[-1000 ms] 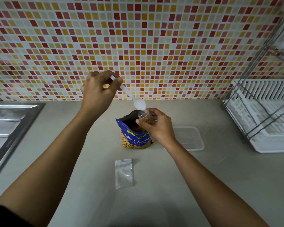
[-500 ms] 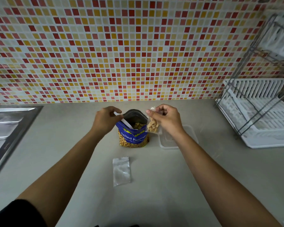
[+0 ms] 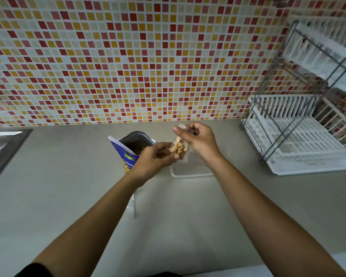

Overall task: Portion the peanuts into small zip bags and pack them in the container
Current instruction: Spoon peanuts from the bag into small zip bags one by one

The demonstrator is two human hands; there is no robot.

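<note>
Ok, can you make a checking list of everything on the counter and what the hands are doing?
Surface: grey counter, bare in front.
Job's things: blue peanut bag standing open; small zip bag partly filled with peanuts, held above the clear container; an empty zip bag mostly hidden under the left forearm.
Clutter: nothing seen.
Grippers: left hand pinches the small zip bag's lower part; right hand pinches its top.
Cables: nothing seen.
Surroundings: mosaic tile wall, white dish rack at right, steel sink at left.
</note>
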